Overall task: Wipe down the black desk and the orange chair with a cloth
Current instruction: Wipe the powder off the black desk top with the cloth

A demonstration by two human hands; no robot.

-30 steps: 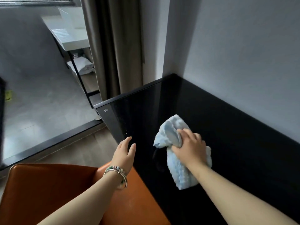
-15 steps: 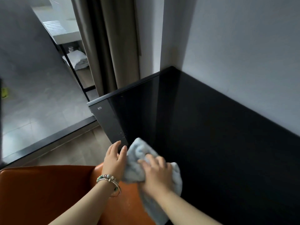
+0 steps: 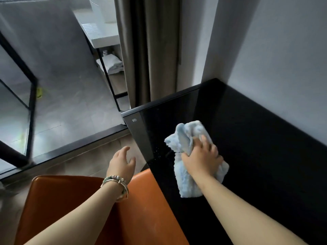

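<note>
The glossy black desk [image 3: 256, 156] runs along the grey wall on the right. A bunched light blue cloth [image 3: 185, 175] lies on its left part, and my right hand [image 3: 201, 160] grips it and presses it onto the top. My left hand [image 3: 122, 163], with a beaded bracelet on the wrist, hovers with relaxed fingers just left of the desk's front edge and holds nothing. Below it sits the orange chair [image 3: 70, 206], tucked against the desk.
A brown curtain [image 3: 150, 50] hangs beyond the desk's far end. A black floor rail and glass partition [image 3: 31, 110] lie to the left, with grey tiles behind. A white counter [image 3: 99, 30] on a black frame holds folded towels [image 3: 113, 65].
My right hand swept the cloth from the desk's middle to the front-left edge beside my left hand, then back out onto the desk. My left hand stayed near the edge.
</note>
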